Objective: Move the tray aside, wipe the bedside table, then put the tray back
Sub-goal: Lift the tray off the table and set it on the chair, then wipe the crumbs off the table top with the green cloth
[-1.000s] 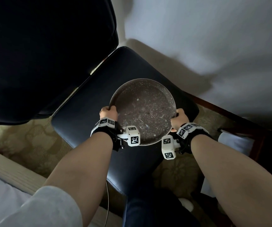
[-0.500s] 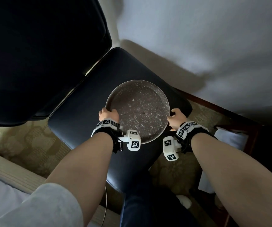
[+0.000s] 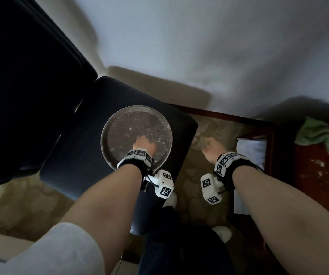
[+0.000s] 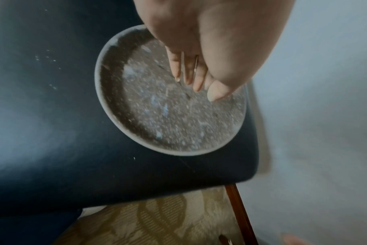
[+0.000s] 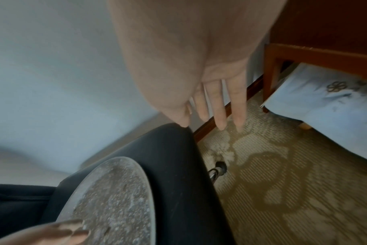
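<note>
While the round speckled tray (image 3: 131, 128) lies flat on the dark chair seat (image 3: 64, 167), the left hand (image 3: 144, 144) hovers over it, fingers straight and empty. Over the patterned carpet (image 3: 197, 207), the right hand (image 3: 212, 149) hangs slack, holding nothing. A green cloth (image 3: 318, 135) rests on the crumb-strewn tabletop (image 3: 322, 181). No readable writing shows, only square markers on the wristbands.

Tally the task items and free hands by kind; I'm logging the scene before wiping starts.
Tray, on the chair seat: 1
Green cloth, on the bedside table: 1
Bedside table: 1
Open hands, left hand and right hand: 2
Total: 5
</note>
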{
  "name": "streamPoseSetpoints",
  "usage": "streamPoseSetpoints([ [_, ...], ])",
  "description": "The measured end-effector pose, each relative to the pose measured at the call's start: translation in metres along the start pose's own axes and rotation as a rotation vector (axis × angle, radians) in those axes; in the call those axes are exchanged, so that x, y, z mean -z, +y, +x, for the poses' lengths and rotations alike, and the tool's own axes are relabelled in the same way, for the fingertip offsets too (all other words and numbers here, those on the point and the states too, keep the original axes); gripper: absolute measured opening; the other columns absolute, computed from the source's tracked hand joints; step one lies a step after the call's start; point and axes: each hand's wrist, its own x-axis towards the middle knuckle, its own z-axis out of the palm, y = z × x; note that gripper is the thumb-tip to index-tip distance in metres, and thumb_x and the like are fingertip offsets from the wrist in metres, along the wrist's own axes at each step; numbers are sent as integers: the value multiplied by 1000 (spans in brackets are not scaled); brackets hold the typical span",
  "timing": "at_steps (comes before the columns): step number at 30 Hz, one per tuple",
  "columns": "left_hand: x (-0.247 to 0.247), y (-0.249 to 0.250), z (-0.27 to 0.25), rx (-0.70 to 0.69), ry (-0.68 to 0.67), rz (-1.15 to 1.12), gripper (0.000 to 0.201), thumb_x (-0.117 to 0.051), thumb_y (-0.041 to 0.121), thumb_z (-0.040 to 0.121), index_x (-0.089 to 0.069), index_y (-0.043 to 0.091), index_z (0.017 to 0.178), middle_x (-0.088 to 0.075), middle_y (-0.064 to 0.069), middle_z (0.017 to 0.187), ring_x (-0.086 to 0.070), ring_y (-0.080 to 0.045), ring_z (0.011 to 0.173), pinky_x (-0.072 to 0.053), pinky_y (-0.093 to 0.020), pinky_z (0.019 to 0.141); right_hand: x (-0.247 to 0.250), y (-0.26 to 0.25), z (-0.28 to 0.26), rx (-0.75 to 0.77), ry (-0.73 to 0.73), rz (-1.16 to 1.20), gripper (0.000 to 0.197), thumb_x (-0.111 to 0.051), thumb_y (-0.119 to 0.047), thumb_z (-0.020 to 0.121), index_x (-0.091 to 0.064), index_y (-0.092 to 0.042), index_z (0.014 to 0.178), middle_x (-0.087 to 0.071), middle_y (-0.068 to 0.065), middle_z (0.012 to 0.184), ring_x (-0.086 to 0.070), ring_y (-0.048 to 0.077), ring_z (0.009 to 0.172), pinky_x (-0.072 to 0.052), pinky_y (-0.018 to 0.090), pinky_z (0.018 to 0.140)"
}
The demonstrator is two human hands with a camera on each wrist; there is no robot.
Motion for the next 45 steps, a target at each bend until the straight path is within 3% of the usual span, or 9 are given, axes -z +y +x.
streamPoseSetpoints([
  [4,-28,36,-23,-106,-67,142,42,-44,17,95,-44,4,134,-48,-18,139,-48,-36,126,-39,-39,103,17,44,-15,-52,-7,36,46,-48,-21,95,-39,-5,138,-51,16,135,-51,33,121,-42,38,98],
  [8,-64,72,-53,-218,-140,271,41,-44,20,95,-44,8,134,-47,-16,138,-50,-32,123,-42,-36,99,40,95,-36,-96,46,92,44,-48,-20,96,-40,-4,136,-52,16,133,-51,32,120,-41,32,94],
  [13,-110,117,-92,-312,-214,374,35,-41,20,97,-50,3,126,-55,-17,129,-56,-33,113,-46,-37,91,68,164,-62,-153,114,212,44,-49,-20,94,-41,-6,135,-52,17,130,-55,33,112,-44,36,91],
  [17,-149,145,-126,-360,-252,435,34,-41,14,97,-51,1,126,-58,-16,116,-54,-26,94,-48,-36,85,85,217,-87,-199,138,265,45,-49,-21,95,-40,-7,137,-50,16,134,-50,32,120,-41,35,96],
  [21,-189,172,-162,-429,-276,501,31,-41,11,97,-53,0,123,-57,-18,127,-57,-31,114,-48,-35,93,101,265,-111,-216,188,325,40,-51,-20,95,-46,-7,132,-56,15,127,-55,30,112,-45,37,92],
  [26,-228,204,-204,-492,-270,444,35,-44,15,96,-49,2,129,-55,-16,131,-55,-30,119,-46,-35,94,126,316,-133,-239,236,405,46,-52,-22,95,-39,-9,138,-50,12,135,-53,28,117,-45,35,94],
  [35,-268,267,-222,-628,-241,329,36,-43,21,97,-50,0,125,-58,-18,127,-56,-32,116,-45,-34,92,180,348,-128,-191,447,488,51,-55,-24,92,-39,-13,139,-50,9,135,-51,25,120,-44,36,98],
  [41,-267,327,-190,-692,-267,346,36,-49,24,94,-56,-1,118,-62,-18,121,-59,-34,111,-47,-37,92,212,342,-97,-205,525,469,49,-56,-23,91,-43,-12,137,-45,11,140,-47,26,126,-39,38,105],
  [45,-265,376,-152,-732,-292,369,29,-55,18,91,-59,-2,112,-63,-23,116,-60,-36,109,-49,-39,94,235,327,-62,-247,576,556,48,-56,-21,91,-43,-11,136,-46,11,139,-46,27,126,-38,37,105],
])
